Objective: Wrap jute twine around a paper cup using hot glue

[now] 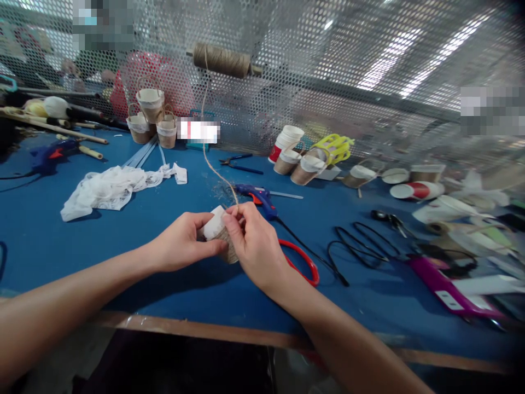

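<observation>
Low over the blue table, my left hand point(180, 241) is closed around a small paper cup point(214, 224), tilted on its side. Brown twine is wound round the cup's lower part, while its upper part shows white. My right hand point(256, 241) pinches a strand of twine point(217, 172) against the cup with thumb and fingers. That strand runs up to a large twine spool point(221, 60) mounted on the mesh. Just behind my right hand lies a blue glue gun point(258, 198) with an orange trigger. My fingers hide part of the cup.
White lace point(110, 189) lies at the left, near another glue gun point(53, 156). Twine-wrapped baskets point(150, 123) stand at the back. Pliers point(241, 163), a red ring point(303, 260), black cables point(361, 241) and a purple power strip point(451, 290) lie around. The table's front edge point(197, 328) is near.
</observation>
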The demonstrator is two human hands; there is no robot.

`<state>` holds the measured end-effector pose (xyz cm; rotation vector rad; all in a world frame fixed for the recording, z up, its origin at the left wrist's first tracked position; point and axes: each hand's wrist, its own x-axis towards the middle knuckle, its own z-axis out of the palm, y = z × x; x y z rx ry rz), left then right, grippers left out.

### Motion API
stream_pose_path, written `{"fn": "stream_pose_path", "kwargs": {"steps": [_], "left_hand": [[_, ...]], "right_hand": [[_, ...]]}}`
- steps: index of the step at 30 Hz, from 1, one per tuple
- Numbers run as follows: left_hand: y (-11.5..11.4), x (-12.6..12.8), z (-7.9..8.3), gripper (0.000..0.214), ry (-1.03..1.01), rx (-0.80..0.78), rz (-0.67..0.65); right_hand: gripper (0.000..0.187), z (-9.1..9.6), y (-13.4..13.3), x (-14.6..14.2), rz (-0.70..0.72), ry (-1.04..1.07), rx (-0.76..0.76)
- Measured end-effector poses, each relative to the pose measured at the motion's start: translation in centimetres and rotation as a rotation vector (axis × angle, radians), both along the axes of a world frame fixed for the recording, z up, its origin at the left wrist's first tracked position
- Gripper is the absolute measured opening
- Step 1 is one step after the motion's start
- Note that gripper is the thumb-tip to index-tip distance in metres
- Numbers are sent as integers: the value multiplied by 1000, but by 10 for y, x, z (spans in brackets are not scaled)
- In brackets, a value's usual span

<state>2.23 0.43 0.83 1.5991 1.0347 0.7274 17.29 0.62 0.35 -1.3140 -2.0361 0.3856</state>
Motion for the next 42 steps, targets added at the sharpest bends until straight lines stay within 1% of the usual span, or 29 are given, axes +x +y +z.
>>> {"fn": "stream_pose_path", "kwargs": {"steps": [4,7,14,19,23,26,28,31,33,35,37,39,40,42], "left_hand": [[1,-3,-1,20,9,31,-25],[1,-3,-2,22,13,58,-22],[1,-2,-2,24,-74,8,-50],[3,-5,-2,19,-81,-6,-17],[4,-7,-4,15,-91,-8,-25],[6,-7,-4,14,-135,-28,-43],[6,-7,-4,15,-166,-41,-55],[7,-8,-6,16,-187,-36,-52],[8,-9,-9,16,-191,-24,-46],[9,-10,-12,18,-191,-5,-49],[10,-11,-14,19,-177,23,-56],[11,-12,-14,20,-149,54,-57],[11,-12,-13,21,-133,67,-55],[11,-13,-10,22,-105,87,-48]], "right_hand": [[18,2,2,4,37,70,-64],[18,1,4,5,55,98,-80],[15,-5,5,5,62,49,23],[15,-2,3,4,54,-50,92],[16,0,0,4,56,-119,119],[17,0,0,3,70,-149,129],[17,1,1,4,82,-139,122],[19,4,6,8,91,-32,111],[19,10,13,15,45,48,118],[19,18,23,25,-70,37,117],[20,27,35,37,-226,-141,54],[21,33,50,49,-353,-427,-95],[22,33,57,54,-377,-495,-149],[22,29,71,64,-389,-566,-236]]}}
